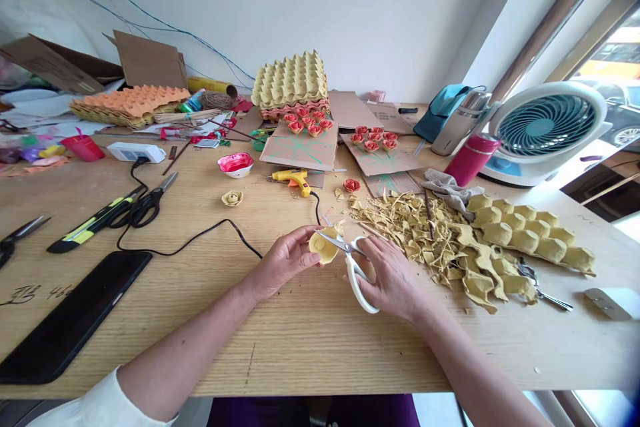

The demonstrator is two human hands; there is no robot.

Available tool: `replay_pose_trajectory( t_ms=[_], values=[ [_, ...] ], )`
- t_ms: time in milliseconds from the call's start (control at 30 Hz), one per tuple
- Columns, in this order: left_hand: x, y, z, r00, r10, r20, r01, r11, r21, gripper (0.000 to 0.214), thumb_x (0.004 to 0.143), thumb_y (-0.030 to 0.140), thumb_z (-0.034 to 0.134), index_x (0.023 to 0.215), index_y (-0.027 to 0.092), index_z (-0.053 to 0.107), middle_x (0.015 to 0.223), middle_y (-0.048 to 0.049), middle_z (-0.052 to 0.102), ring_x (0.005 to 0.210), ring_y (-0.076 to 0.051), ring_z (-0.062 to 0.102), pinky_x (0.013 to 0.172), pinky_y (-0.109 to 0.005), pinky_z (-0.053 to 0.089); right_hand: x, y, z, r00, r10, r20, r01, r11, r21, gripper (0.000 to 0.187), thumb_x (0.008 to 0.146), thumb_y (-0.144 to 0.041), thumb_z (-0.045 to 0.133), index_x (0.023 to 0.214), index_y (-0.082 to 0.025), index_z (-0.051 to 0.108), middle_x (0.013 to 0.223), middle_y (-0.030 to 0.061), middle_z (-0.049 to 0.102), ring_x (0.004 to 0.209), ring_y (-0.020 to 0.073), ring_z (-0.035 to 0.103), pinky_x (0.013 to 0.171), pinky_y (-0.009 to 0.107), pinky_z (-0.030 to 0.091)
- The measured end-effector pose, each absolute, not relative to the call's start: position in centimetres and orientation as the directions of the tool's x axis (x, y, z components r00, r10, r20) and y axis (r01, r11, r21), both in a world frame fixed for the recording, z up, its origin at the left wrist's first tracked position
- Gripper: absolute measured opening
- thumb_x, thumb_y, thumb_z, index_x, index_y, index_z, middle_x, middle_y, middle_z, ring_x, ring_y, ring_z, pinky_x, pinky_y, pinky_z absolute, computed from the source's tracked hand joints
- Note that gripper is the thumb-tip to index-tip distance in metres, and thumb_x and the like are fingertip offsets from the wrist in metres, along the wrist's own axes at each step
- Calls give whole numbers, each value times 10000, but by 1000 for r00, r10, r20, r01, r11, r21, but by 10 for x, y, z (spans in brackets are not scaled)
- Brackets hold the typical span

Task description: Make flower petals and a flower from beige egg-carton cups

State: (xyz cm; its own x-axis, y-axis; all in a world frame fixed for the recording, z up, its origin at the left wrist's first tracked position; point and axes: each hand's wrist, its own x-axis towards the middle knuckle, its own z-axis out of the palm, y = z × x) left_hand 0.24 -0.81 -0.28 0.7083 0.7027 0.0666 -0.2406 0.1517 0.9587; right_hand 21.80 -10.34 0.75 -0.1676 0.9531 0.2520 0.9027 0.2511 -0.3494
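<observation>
My left hand (286, 259) pinches a yellow egg-carton cup (320, 250) by its left side, above the middle of the table. In my right hand (387, 273) are white-handled scissors (361, 283), their blades parted and lying at the cup's upper right edge. A thin strip of the carton curls up beside the blades. Just beyond my hands rests a yellow hot glue gun (296, 180) with a black cord. An unpainted yellow carton rose (233, 197) sits farther left, and a red one (351, 185) lies beyond the cup.
Carton scraps (425, 230) are heaped right of my hands, beside a yellow egg-carton piece (535, 230). Red roses stand on cardboard (300, 150) at the back. A black phone-like slab (75, 313), black scissors (145, 207) and a utility knife (95, 223) lie left. A fan (547, 130) stands right.
</observation>
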Motion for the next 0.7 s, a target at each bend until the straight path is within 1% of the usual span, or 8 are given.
replay_pose_trajectory(
  t_ms=[200,367,433,533,633,700],
  values=[
    [2,-7,-1,729,681,76,-268,182,946,415,785,319,788,1170,209,679,1046,-56,669,916,-168,607,761,-266,550,218,-104,8,-192,951,241,887,273,-372,134,888,-313,557,856,-220,467,839,44,599,779,208,525,744,327,366],
    [0,-6,-1,720,691,57,-246,178,953,441,767,335,800,1174,207,686,1061,-61,669,945,-186,605,770,-271,543,217,-106,9,-205,950,235,876,285,-389,189,881,-295,533,768,-228,397,724,4,542,665,168,465,692,306,342],
    [-1,-5,0,721,691,54,-237,172,956,446,766,332,802,1178,208,687,1063,-60,672,938,-181,608,763,-256,533,218,-106,9,-205,945,255,867,296,-401,204,871,-282,533,745,-230,381,700,-4,524,647,159,451,669,293,331],
    [-2,-5,3,730,678,81,-254,160,954,386,776,323,796,1132,201,708,1028,-56,674,904,-164,603,732,-228,517,220,-106,6,-207,939,276,855,310,-416,219,866,-269,535,722,-231,374,675,-12,505,629,149,442,644,279,316],
    [-3,-5,7,720,689,80,-269,171,948,372,762,351,807,1085,188,721,992,-61,669,886,-169,597,723,-235,519,221,-106,5,-217,937,275,846,321,-426,239,885,-292,526,710,-231,376,656,-15,497,610,144,429,631,275,305],
    [-3,-6,9,710,701,59,-267,191,944,393,754,378,811,1087,191,717,982,-62,662,876,-175,597,723,-254,530,222,-106,4,-212,939,272,842,316,-437,253,898,-316,522,709,-232,378,648,-15,493,603,144,425,616,273,296]
  ],
)
